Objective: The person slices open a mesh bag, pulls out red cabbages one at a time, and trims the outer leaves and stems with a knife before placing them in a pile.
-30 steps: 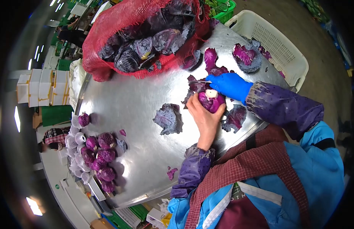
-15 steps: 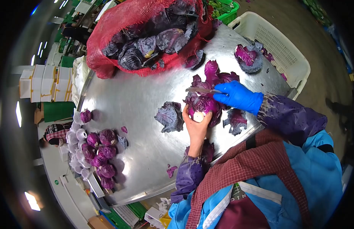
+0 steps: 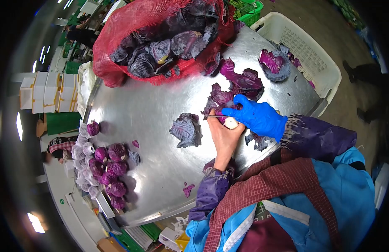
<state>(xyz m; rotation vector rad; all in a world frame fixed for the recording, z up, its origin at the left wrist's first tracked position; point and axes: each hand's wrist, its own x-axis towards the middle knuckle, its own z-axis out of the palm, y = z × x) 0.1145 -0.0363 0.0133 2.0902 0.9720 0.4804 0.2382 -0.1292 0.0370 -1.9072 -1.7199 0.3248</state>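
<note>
My bare left hand [image 3: 223, 140] wraps round a red cabbage [image 3: 231, 123] whose pale cut stem faces up. The gloved blue right hand [image 3: 259, 116] grips a knife [image 3: 216, 116], its blade seen nearly edge-on across the cabbage beside the stem. The glove hides the knife's handle and much of the cabbage. Loose purple leaves [image 3: 248, 83] lie just beyond my hands. A greyish outer leaf [image 3: 185, 130] rests to the left, and another leaf [image 3: 257, 141] sits partly under the right hand.
Unpeeled cabbages fill a red mesh sack [image 3: 114, 42] at the back of the metal table [image 3: 156, 168]. Several peeled cabbages [image 3: 117, 169] sit at left beside white foam nets [image 3: 80, 161]. A white crate [image 3: 301, 40] stands at back right. Other people are in the background.
My right hand has brought the knife down and toward me, from behind the cabbage to beside its stem. Some purple leaves now lie apart from the cabbage, farther back.
</note>
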